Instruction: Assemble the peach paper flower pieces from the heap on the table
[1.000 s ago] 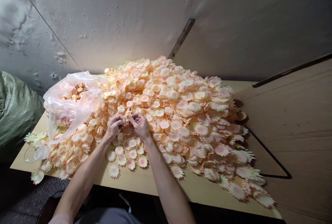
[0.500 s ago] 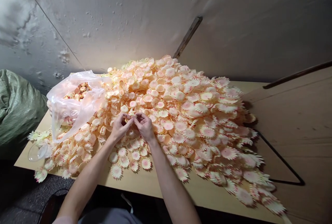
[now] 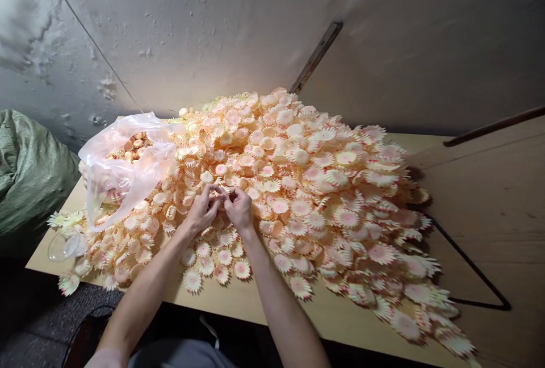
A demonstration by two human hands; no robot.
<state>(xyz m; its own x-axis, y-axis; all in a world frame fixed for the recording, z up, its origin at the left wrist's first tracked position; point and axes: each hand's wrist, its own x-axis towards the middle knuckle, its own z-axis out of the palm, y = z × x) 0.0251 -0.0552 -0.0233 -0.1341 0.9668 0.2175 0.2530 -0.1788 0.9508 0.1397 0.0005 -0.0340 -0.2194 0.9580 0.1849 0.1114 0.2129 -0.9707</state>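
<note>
My left hand point(image 3: 205, 207) and my right hand point(image 3: 237, 207) meet fingertip to fingertip above the front of a large heap of artificial flower heads point(image 3: 298, 186). The flowers are cream, with pink centres and reddish, toothed petal edges. Both hands are closed in a pinch. Whatever sits between the fingertips is mostly covered by the fingers; a pale bit, possibly a petal, shows there, though I cannot tell it from the heap behind. Several single flowers point(image 3: 224, 256) lie face up on the table just below my wrists.
To the left, a clear plastic bag point(image 3: 123, 178) holds small rounded cream pieces. A clear round cup or lid point(image 3: 62, 247) lies near the left edge of the table point(image 3: 204, 308). A green sack point(image 3: 36, 180) stands beyond it. Cardboard point(image 3: 498, 209) rises on the right, a wall behind.
The view has shifted slightly, so the heap sits a little further right. My left fingers have bent differently at the pinch; both hands stay together over the same spot.
</note>
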